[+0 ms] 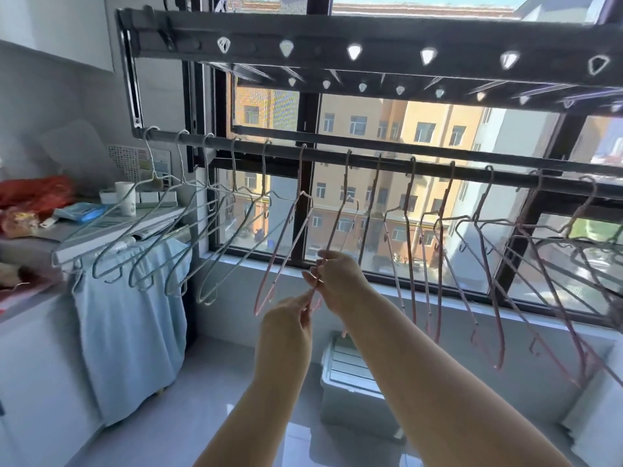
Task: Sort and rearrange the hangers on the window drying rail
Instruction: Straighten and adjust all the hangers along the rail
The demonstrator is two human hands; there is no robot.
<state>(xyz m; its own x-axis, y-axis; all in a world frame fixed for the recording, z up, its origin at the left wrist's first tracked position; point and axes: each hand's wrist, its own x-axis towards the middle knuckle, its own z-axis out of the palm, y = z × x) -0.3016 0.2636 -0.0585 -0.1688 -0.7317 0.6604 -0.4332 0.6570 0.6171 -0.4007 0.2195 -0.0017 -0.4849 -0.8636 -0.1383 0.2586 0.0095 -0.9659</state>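
Two bare arms reach out. Left hand [290, 320] and right hand [338, 281] both pinch the low end of a pink hanger [332, 230], hooked mid-way along the rail [387, 162]. It looks like tidying time; next, I think, nudge it to hang straight.

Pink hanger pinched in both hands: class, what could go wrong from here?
Both the left hand and the right hand pinch only the low end of the pink hanger. A pull might slip its hook off the rail and drop it. The neighbouring pink hanger hangs close on the left, so the wires could tangle if either swings.
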